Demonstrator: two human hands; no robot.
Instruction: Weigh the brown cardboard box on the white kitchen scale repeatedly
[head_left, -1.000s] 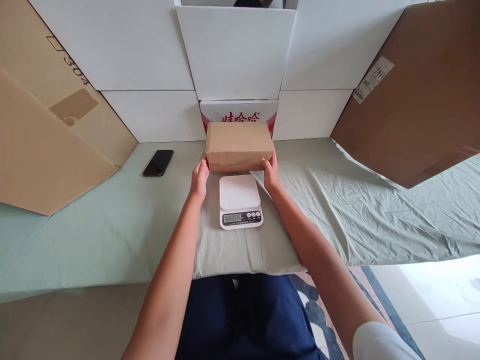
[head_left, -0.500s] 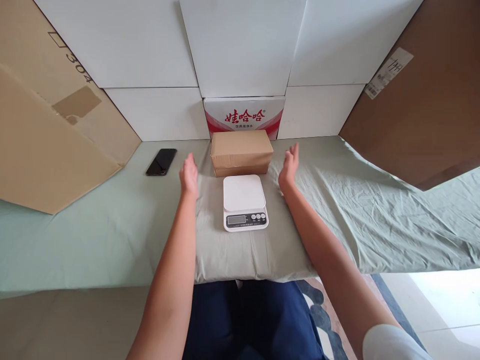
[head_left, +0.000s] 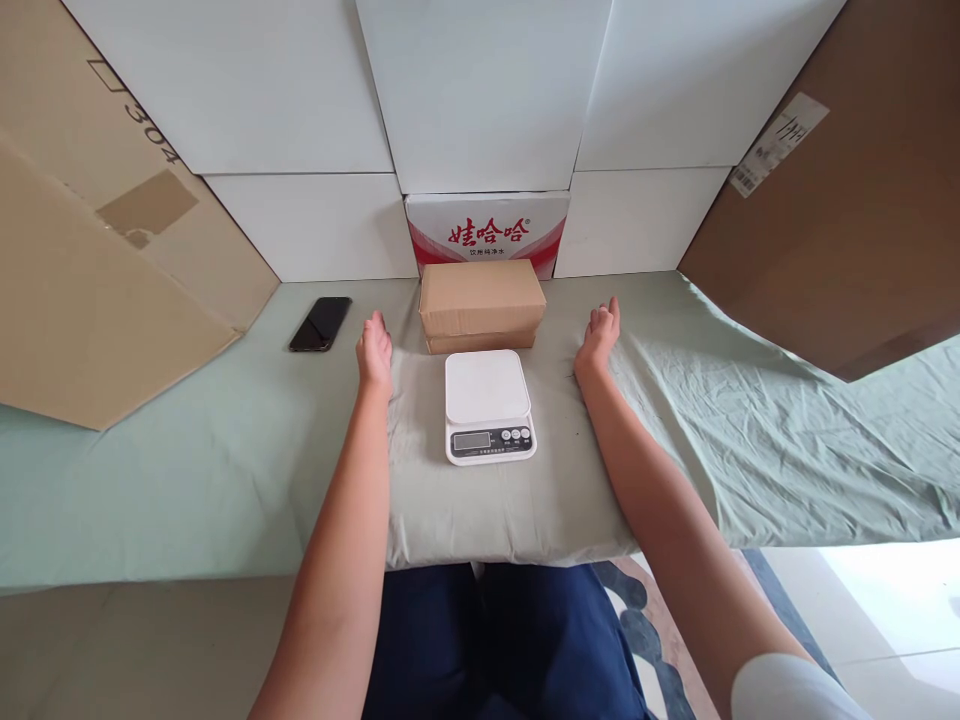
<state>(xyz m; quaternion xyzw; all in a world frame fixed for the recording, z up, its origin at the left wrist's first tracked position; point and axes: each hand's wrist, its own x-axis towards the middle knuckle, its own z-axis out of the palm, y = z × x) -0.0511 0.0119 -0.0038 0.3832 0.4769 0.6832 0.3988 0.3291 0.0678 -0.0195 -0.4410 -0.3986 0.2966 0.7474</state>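
Cardboard panel (head_left: pixel 105 270), cut off at far left. One phone (head_left: pixel 321 324), dark-faced. Left hand (head_left: pixel 374 350) loosely unfolded, empty. One small box (head_left: pixel 482 300) on green cloth (head_left: pixel 217 470), hiding the lower part of one printed carton (head_left: pixel 487 228), just behind one white scale (head_left: pixel 489 395), display (head_left: pixel 472 441) unreadable. Right hand (head_left: pixel 598 337) slack, empty, farther from the box than half a second ago. Brown carton (head_left: pixel 862 220), cut off at far right, label (head_left: pixel 780 143) hard to read.
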